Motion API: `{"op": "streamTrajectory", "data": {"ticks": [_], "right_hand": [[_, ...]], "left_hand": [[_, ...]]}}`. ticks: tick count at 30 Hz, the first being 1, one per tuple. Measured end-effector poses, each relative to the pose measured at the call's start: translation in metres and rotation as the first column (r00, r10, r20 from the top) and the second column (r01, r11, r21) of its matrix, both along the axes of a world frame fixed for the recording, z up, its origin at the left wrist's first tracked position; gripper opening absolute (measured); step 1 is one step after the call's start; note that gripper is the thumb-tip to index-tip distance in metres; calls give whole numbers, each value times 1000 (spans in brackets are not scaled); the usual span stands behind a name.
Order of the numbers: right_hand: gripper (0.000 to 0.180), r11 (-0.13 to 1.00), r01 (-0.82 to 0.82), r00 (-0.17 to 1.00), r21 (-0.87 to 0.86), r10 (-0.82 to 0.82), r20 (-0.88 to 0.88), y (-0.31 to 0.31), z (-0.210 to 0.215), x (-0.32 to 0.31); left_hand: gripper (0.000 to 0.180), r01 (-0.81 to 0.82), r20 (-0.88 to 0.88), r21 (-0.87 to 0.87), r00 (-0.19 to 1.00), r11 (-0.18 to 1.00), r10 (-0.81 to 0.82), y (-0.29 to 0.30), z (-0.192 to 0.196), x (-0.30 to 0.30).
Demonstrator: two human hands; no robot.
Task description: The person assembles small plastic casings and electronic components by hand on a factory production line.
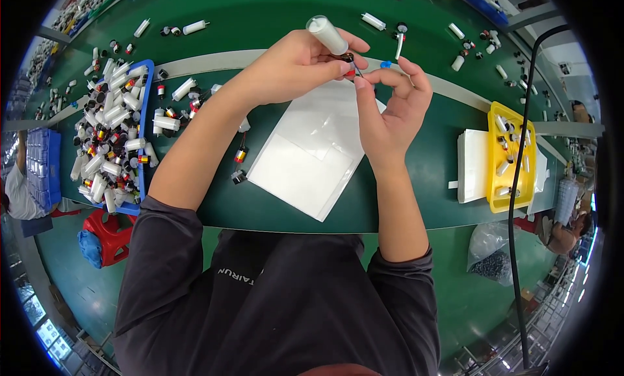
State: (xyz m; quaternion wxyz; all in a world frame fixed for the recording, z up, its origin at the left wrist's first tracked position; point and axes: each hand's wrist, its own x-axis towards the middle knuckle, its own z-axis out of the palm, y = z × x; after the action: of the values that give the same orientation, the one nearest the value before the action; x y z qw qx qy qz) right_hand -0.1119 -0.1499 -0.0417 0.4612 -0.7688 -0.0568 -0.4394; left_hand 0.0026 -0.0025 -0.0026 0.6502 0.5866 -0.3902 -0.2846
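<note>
Green tabletop (pixel 442 174) beneath left hand (pixel 292 67); red stool (pixel 109 232) on green floor (pixel 463 304).

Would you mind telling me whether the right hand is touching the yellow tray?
Apart: the head view shows a broad stretch of green tabletop lying plainly between the right hand and the yellow tray.

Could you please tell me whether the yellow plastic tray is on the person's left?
No, the yellow plastic tray is on the person's right, while the blue plastic tray heaped with white cylinders is on the left.
</note>
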Motion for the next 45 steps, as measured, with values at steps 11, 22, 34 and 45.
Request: {"op": "streamTrajectory", "data": {"ticks": [11, 22, 34, 45], "right_hand": [[53, 999, -8, 997, 48, 12, -78, 1, -7, 0], [10, 737, -129, 905, 664, 362, -226, -13, 22, -7], [12, 696, -105, 838, 710, 446, -313, -16, 19, -3], [23, 764, -126, 911, 633, 341, -231, -13, 19, -3]], "left_hand": [[27, -61, 77, 45, 995, 997, 57, 1, 0, 0], [26, -19, 260, 59, 966, 998, 3, 4, -5, 5], [26, 16, 432, 94, 900, 995, -56, 4, -4, 2], [31, 87, 228, 61, 969, 994, -99, 5, -4, 1]]}}
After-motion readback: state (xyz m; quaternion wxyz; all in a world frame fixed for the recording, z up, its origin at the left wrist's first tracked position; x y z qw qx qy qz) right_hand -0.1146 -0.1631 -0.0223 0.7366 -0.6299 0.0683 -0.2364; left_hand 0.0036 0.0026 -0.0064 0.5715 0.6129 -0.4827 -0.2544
